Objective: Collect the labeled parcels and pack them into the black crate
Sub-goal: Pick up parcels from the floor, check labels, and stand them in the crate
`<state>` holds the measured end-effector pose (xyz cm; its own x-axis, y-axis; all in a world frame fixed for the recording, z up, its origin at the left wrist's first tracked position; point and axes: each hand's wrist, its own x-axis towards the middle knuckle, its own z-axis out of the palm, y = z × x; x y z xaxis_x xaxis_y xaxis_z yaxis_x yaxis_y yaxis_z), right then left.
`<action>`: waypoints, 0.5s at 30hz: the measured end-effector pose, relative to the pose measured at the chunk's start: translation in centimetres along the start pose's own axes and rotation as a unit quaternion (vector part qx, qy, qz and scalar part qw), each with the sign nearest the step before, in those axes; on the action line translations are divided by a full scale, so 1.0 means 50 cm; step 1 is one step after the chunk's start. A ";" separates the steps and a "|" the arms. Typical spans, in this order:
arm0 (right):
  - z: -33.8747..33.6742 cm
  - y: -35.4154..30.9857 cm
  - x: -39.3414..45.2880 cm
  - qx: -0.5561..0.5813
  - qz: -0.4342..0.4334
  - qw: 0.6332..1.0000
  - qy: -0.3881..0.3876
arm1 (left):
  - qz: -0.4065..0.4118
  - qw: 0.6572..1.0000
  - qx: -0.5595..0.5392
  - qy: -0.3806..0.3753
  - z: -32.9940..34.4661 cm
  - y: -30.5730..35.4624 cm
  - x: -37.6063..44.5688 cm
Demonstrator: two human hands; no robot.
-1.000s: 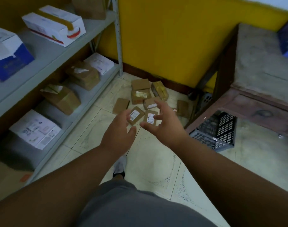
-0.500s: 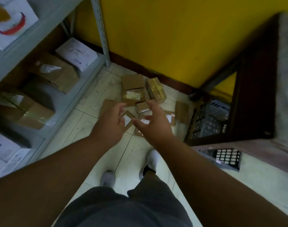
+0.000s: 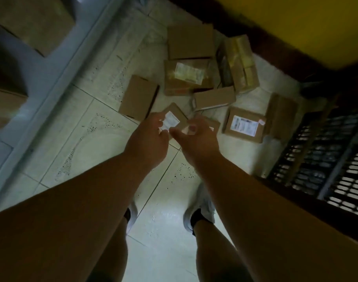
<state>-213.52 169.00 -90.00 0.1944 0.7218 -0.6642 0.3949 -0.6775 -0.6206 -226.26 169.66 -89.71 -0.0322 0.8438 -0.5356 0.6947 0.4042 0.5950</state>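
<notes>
Several brown cardboard parcels lie on the tiled floor by the wall. My left hand [image 3: 147, 137] reaches down, its fingertips at the near edge of a small parcel with a white label [image 3: 175, 117]. My right hand [image 3: 196, 137] hovers beside it, fingers curled and apart, over another small parcel [image 3: 213, 124] that it mostly hides. Neither hand is closed on anything. A bigger labeled parcel [image 3: 244, 125] lies just right of my right hand, and a taped labeled one [image 3: 186, 78] lies further back. The black crate [image 3: 326, 155] stands at the right, partly under a dark table edge.
Plain unlabeled boxes [image 3: 138, 97] [image 3: 190, 40] and a tape-wrapped box [image 3: 241, 64] lie among the parcels. A grey metal shelf [image 3: 51, 64] with larger cartons [image 3: 31, 21] runs along the left. The yellow wall [image 3: 296, 23] closes the back. My white shoes [image 3: 200, 208] stand on the tiles below.
I have bent down closer to the floor. Both hands have dropped toward the small labeled parcels, and the pile and crate now look much nearer.
</notes>
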 end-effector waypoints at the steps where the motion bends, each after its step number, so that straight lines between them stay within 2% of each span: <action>1: 0.043 0.028 0.043 0.014 0.019 1.000 -0.003 | -0.011 1.000 0.009 -0.004 0.027 -0.041 0.045; 7: 0.250 0.223 0.286 0.086 0.150 0.985 -0.017 | -0.050 0.991 0.118 -0.039 0.176 -0.262 0.319; 13: 0.339 0.356 0.481 0.121 0.227 0.966 -0.016 | -0.037 0.969 0.228 -0.089 0.302 -0.377 0.504; 15: 0.357 0.369 0.529 0.160 0.265 0.951 -0.003 | -0.059 0.962 0.248 -0.098 0.324 -0.397 0.543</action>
<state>-217.11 173.08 -126.47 0.2850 0.2678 -0.9203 -0.0499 -0.9547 -0.2933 -229.26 178.82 -125.75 -0.0293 0.7007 -0.7129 0.9537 0.2331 0.1900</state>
